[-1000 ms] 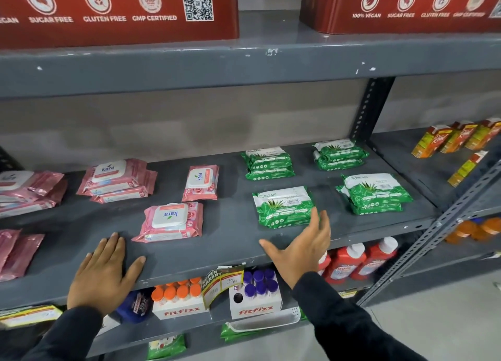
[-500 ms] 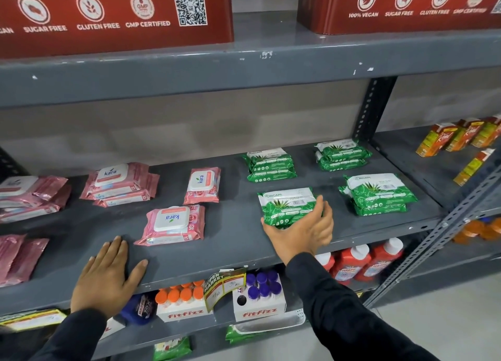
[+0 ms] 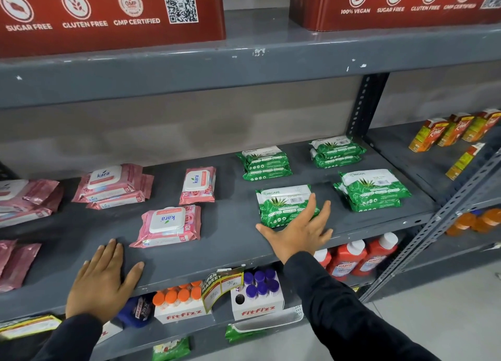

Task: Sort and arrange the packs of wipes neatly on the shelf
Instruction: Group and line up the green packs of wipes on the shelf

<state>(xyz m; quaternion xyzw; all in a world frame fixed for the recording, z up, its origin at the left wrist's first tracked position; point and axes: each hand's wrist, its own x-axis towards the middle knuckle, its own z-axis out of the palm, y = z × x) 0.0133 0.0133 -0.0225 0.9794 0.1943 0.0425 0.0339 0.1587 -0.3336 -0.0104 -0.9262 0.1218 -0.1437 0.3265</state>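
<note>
Your left hand [image 3: 101, 284] lies flat and splayed on the shelf [image 3: 217, 255] edge, holding nothing; your right hand [image 3: 299, 232] is spread wide, fingertips over the near edge of the front green pack [image 3: 283, 202] — its long axis runs across you, and the right is far the nearer. Beyond your right hand three green stacks lie apart; beyond your left, the pink pack [image 3: 168, 225] sits upside down, with more pink ones farther back.
</note>
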